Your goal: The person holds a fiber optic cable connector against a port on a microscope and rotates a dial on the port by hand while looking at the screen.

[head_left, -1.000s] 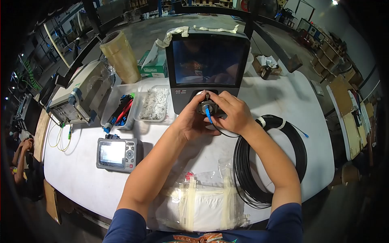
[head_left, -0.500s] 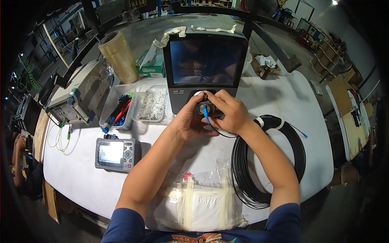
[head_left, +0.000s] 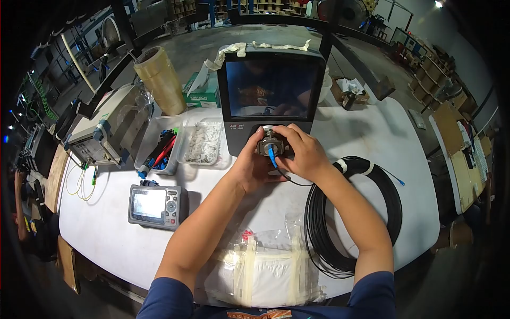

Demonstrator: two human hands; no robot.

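Hands: your left hand point(head_left: 252, 165) and right hand point(head_left: 303, 154) both clasp the round port point(head_left: 265, 144).
Connector: one blue connector point(head_left: 271, 156), long axis pointing away from you.
Coil: one cable coil point(head_left: 355, 212).

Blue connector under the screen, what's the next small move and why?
Probably steady the metal port with the left hand and press the blue connector fully home with the right hand: both hands cup the port, the connector sits in it, and the screen looks dark.

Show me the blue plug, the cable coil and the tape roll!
blue plug point(head_left: 272, 156), head view, on its blue body
cable coil point(head_left: 317, 223), head view, on its left loops
tape roll point(head_left: 162, 85), head view, on its side wall
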